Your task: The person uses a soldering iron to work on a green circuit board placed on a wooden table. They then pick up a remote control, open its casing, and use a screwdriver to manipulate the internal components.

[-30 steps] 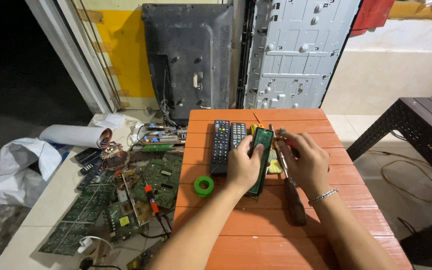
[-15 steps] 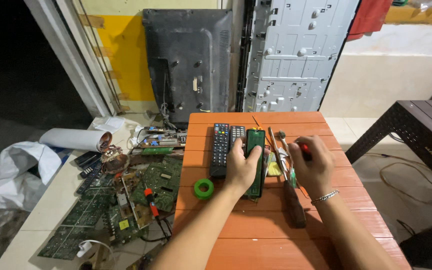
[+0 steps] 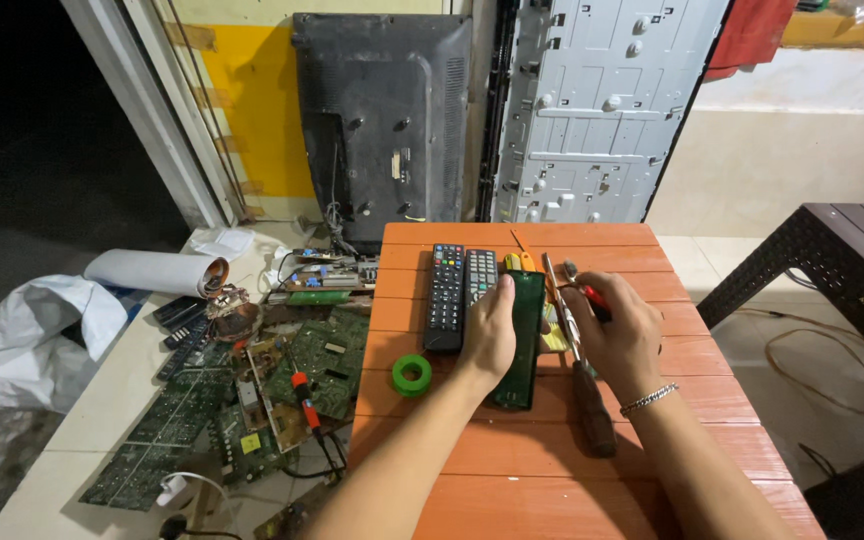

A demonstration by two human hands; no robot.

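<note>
On the orange slatted wooden table (image 3: 552, 470), seen from the head camera, the person's left hand (image 3: 492, 335) lies palm-down on a long dark-green slab (image 3: 520, 340), smooth and glossy, shaped like an opened remote shell; the fingers curl over its left edge, pressing and holding it flat against the boards. The slab sits at the table's middle, just right of two black remote controls (image 3: 445, 296) lying side by side with rows of small rubbery buttons. The right hand (image 3: 620, 335), wearing a thin metal chain bracelet (image 3: 649, 399), is clenched around a small red-handled tool (image 3: 595, 299). Beside it lies one long screwdriver (image 3: 580, 385) with a slim steel shaft and a dark, chunky handle. One green ring of tape (image 3: 411, 375) rests flat left of the left wrist. On the pale tiled floor (image 3: 62, 440) lie several green circuit boards (image 3: 312, 360), a rolled white sheet (image 3: 157, 272) and a crumpled white bag (image 3: 32, 330). Two flat-screen panels lean against the wall: one black plastic back (image 3: 382, 120), one bare grey metal chassis (image 3: 602, 110)
</note>
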